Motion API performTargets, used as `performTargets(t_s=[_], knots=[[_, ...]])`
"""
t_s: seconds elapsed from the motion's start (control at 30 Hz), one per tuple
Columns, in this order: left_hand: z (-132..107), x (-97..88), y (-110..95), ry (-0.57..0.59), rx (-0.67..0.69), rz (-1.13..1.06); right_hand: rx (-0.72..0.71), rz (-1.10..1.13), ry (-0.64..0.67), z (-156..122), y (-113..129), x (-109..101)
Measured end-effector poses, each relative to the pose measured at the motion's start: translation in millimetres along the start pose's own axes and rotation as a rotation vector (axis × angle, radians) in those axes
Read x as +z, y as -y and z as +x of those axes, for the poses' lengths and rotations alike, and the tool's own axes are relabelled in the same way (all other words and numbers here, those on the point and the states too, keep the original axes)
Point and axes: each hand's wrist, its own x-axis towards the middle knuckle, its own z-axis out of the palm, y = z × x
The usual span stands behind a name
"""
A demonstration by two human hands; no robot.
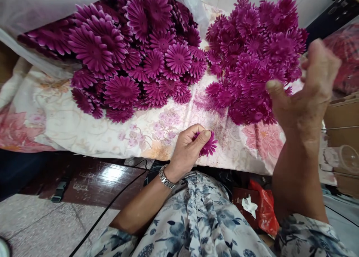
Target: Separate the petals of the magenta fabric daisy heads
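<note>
Between thumb and fingers, my left hand (193,141) pinches a small purple artificial flower (209,145) just above the front of the patterned cloth. Part of that flower is hidden behind the hand. Raised at the right, my right hand (305,85) has its thumb and fingers apart and holds nothing that I can see; it is slightly blurred. Closest to it is a heap of loose purple flower heads (252,70). Left of that heap, a larger pile of wider purple flower heads (134,62) spills from a translucent plastic bag (36,10).
Purple dust marks the floral tablecloth (92,132) between the piles. Cardboard boxes (343,126) and a clear plastic cup (349,158) stand at the right. A red plastic bag (265,208) lies below the table edge, and a black cable (112,201) runs down at the left.
</note>
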Motion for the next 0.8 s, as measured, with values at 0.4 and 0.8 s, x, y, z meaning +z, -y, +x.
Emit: performTargets(t_s=[0.4,0.8], knots=[[0.0,0.8,7.3,-0.074,0.049,0.007,0.059,0.251,0.437,-69.6,46.5,59.9],[-0.1,-4.1,-1.6,0.074,-0.004,0.06,0.274,0.578,0.528,-71.9,30.6,42.7]])
